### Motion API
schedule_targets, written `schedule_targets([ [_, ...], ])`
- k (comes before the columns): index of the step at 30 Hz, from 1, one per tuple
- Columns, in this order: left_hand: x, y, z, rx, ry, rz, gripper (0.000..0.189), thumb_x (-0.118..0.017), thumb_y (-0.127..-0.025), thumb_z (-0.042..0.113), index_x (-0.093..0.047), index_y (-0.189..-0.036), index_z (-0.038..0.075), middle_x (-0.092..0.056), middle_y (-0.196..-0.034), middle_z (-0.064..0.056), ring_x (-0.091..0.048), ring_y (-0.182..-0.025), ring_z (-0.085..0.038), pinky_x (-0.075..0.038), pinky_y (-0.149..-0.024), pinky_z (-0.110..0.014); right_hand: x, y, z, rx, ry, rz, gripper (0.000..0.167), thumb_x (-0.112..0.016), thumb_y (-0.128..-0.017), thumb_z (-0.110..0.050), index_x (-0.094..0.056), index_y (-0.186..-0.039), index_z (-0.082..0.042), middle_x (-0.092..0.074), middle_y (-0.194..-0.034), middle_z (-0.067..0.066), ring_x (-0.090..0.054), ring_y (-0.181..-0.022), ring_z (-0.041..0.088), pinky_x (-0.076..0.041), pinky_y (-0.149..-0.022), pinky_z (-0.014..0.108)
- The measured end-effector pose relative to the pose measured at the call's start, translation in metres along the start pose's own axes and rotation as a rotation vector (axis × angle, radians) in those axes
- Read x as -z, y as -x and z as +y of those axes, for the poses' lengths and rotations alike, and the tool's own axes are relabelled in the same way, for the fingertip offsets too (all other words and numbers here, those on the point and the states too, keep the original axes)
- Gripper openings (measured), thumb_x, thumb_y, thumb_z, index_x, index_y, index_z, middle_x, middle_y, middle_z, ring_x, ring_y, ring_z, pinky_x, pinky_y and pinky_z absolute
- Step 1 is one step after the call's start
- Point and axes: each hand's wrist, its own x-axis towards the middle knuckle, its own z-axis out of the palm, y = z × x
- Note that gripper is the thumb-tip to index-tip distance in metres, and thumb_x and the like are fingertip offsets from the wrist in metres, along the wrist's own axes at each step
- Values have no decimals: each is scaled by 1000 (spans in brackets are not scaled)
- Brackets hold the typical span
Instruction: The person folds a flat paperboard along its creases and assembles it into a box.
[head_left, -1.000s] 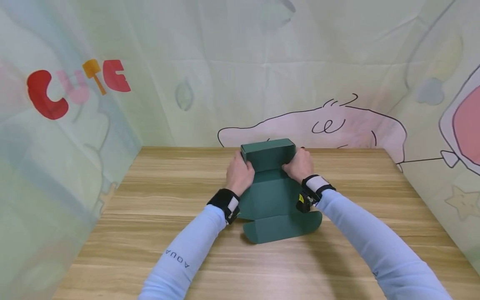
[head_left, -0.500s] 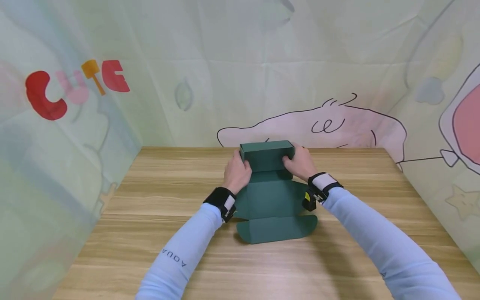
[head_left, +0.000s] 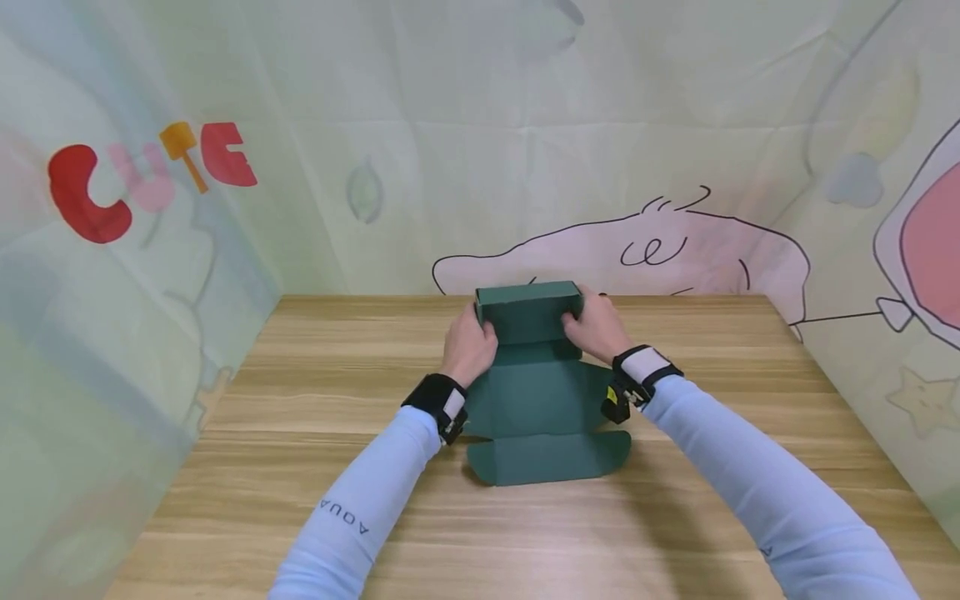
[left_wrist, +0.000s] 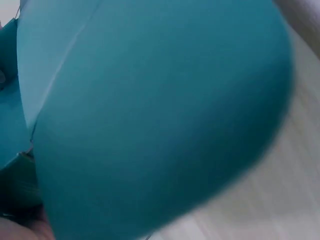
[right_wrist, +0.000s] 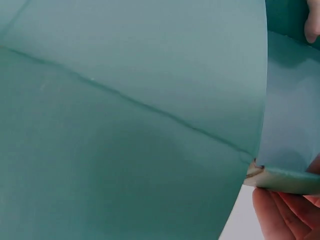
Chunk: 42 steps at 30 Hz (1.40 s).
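Note:
A dark green cardboard mailer box (head_left: 534, 398) lies partly folded on the wooden table, its raised far end standing as a hollow block. My left hand (head_left: 467, 348) grips the left end of that block, thumb on the inner face. At the other end, my right hand (head_left: 597, 327) holds the block with its thumb in front. One wide lid flap (left_wrist: 160, 115) fills most of the left wrist view, hiding nearly all of that hand. Curled fingers (right_wrist: 282, 215) of the right hand show under the cardboard edge in the right wrist view.
Toward me, the rounded front flap (head_left: 555, 458) of the box spreads flat near the table's middle. Wood-grain table (head_left: 337, 375) surrounds the box. A printed fabric backdrop (head_left: 397, 125) rises right behind the table's far edge and along both sides.
The box has slid slightly left, both hands staying on its raised end. My right wrist has swung outward a little, uncovering more of the box's right side.

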Motion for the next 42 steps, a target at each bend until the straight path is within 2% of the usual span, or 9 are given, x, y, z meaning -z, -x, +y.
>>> schedule_targets([
  [7,7,-3,3,10,-19,-21,38,-43,-105,14,-46,-139,-3,-65,-127,-26,-68,-110,-36,-56,-92,-51,4,0,2,-61,-127,-99,58,-52,-100,-22,-35,-149,2,-51,-145,30,-53,-132,47,-44,-108,62],
  [12,10,-4,0,12,-27,-21,36,-43,-105,15,-47,-137,-1,-67,-122,-25,-69,-102,-35,-57,-85,-49,5,0,4,-48,-196,-167,65,-52,-101,-28,-26,-155,-2,-42,-154,27,-43,-141,46,-37,-114,64],
  [15,12,-6,-2,4,-34,-29,34,-44,-105,15,-49,-135,-1,-67,-120,-24,-68,-103,-36,-56,-87,-50,7,-1,5,-22,-216,-172,67,-55,-101,-26,-26,-156,-2,-43,-153,28,-44,-140,46,-37,-113,65],
  [20,18,-11,-1,-14,-44,-60,33,-44,-105,14,-51,-134,-2,-65,-127,-24,-66,-112,-37,-54,-96,-51,16,-4,2,18,-241,-168,72,-62,-98,-24,-25,-157,-5,-46,-148,29,-46,-136,44,-40,-112,62],
  [25,25,-17,2,-52,-52,-89,33,-44,-105,11,-51,-134,-4,-63,-131,-24,-64,-120,-36,-52,-102,-50,28,-5,-8,37,-255,-156,76,-64,-98,-33,-22,-159,-12,-44,-153,23,-41,-142,42,-34,-118,60],
  [29,32,-21,5,-86,-62,-96,34,-45,-105,11,-51,-136,-3,-63,-132,-23,-63,-122,-35,-51,-103,-48,35,-10,-18,49,-262,-137,78,-64,-98,-39,-22,-159,-14,-45,-153,21,-44,-142,40,-34,-119,58],
  [33,36,-24,7,-136,-94,-113,36,-45,-106,10,-51,-139,-3,-63,-135,-22,-63,-124,-34,-51,-105,-47,38,-15,-33,69,-195,-148,79,-67,-94,-44,-30,-156,-12,-49,-151,20,-48,-139,38,-38,-117,55],
  [39,39,-27,10,-185,-147,-150,32,-45,-106,11,-54,-136,1,-66,-131,-18,-65,-119,-31,-52,-103,-45,35,-22,-55,88,26,-279,88,-72,-88,-52,-35,-155,-9,-54,-147,20,-52,-136,36,-45,-111,55],
  [42,40,-29,13,-207,-180,-165,32,-45,-107,12,-55,-136,3,-65,-133,-16,-63,-124,-30,-50,-106,-44,31,-25,-63,90,87,-327,89,-75,-85,-51,-37,-153,-7,-56,-145,21,-56,-132,37,-48,-106,56],
])
